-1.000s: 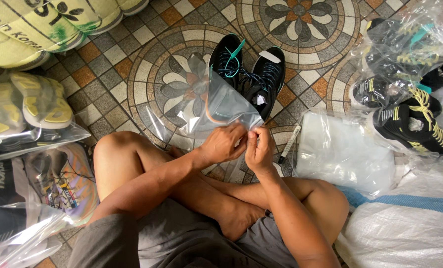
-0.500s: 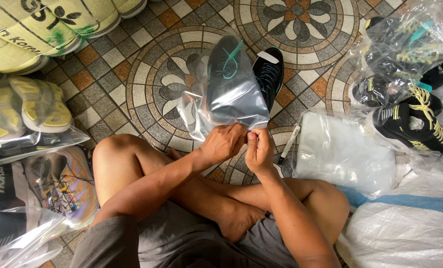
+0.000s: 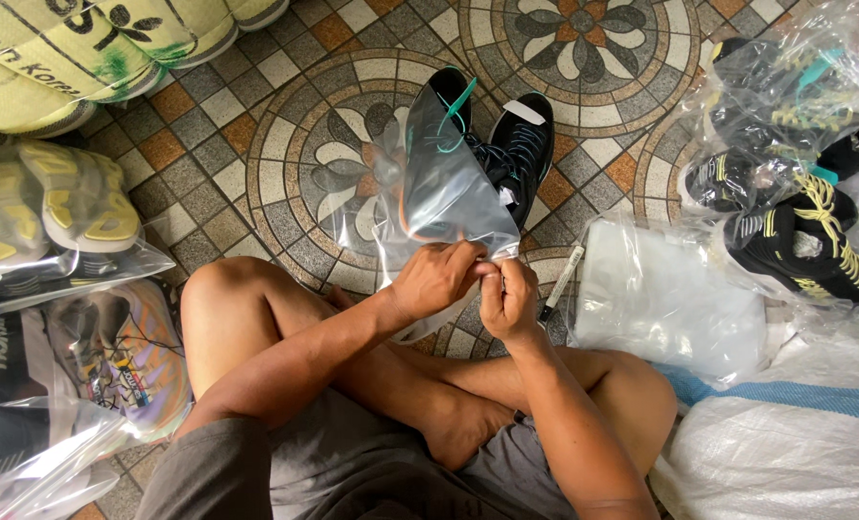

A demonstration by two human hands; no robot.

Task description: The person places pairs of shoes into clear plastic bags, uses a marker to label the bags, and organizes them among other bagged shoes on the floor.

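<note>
Clear plastic bag (image 3: 444, 188) pinched at its near edge, held up over the floor (image 3: 208, 183) just ahead of the crossed legs, standing tilted in front of the black shoes (image 3: 507, 149). Left hand (image 3: 436, 279) closed on the bag's edge, fingers curled tight; right hand (image 3: 508, 294) closed on the same edge, thumb and forefinger narrow, touching the left.

Changed since a second ago: bag lay low and flat-ish toward the floor, then lifted and puffed out half a second ago, now drawn taller and narrower with a loose flap hanging below the left hand. Hands barely shifted. Reads as working the mouth apart; not open yet.

Bag look: thin, glossy, wrinkled, see-through, orange streak along one side. Shoes with teal laces partly visible behind it, toward the far side of the round tile pattern.

Outward: white marker (image 3: 561, 279) on the floor just right of the right hand, flat stack of bags (image 3: 665, 299) beside it, bagged shoes (image 3: 795, 193) at the right edge, more bagged pairs (image 3: 54, 221) at the left edge.
</note>
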